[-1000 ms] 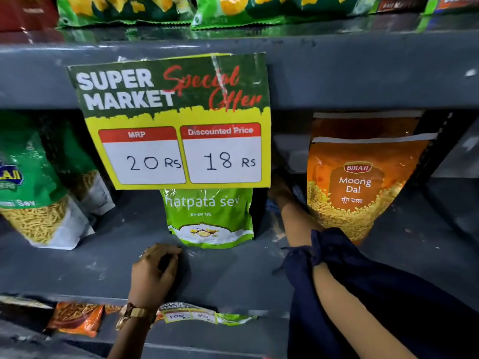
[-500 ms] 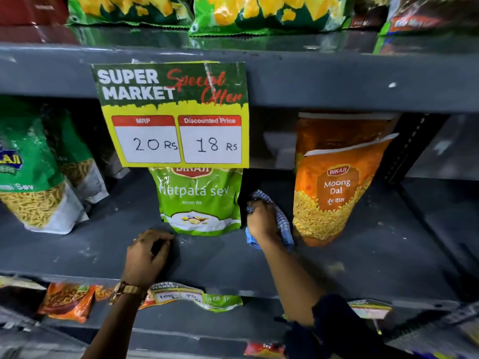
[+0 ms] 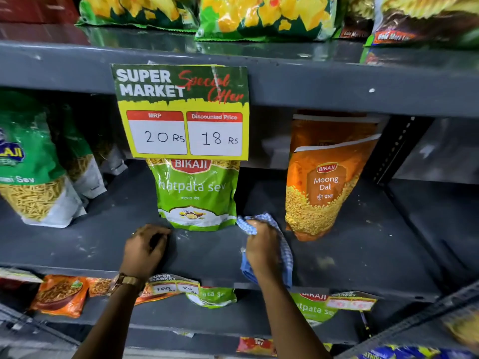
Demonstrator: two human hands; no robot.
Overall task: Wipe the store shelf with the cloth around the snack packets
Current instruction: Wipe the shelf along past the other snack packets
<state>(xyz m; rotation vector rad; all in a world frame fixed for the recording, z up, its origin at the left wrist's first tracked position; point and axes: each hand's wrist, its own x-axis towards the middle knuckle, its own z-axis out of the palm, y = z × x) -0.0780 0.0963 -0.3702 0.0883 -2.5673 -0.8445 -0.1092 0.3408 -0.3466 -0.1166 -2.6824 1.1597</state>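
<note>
Right hand: the right hand [image 3: 263, 248] was clenched around the cloth [image 3: 285, 257], pressing it onto the shelf [image 3: 207, 251] close to the front edge.
Cloth: blue-and-white check, bunched in that fist; one corner stuck out beyond the knuckles toward the back, and a fold hung down past the shelf's front lip on the wrist side.
Left hand: the left hand [image 3: 145, 248] lay to the left of the cloth hand, apart from it, with fingers curled under and resting on the shelf; it held nothing that could be seen. A watch [image 3: 127, 281] sat on its wrist.
Shelf: dark grey, with pale scuffs and specks; a bare strip ran between the two hands.
Green packet: the green packet [image 3: 198, 195] stood upright just behind the gap between the hands, its bottom edge close to the left fingertips and just left of the cloth's far corner.
Orange packet: the orange packet [image 3: 324, 190] stood behind and to the right of the cloth hand, leaning left, near the cloth, though contact could not be judged.
Left packets: the sev packets [image 3: 33, 182] stood well to the left of the left hand.
Price sign: the sign [image 3: 181, 112] hung from the shelf above, covering the green packet's top, marked 20 Rs and 18 Rs.
</note>
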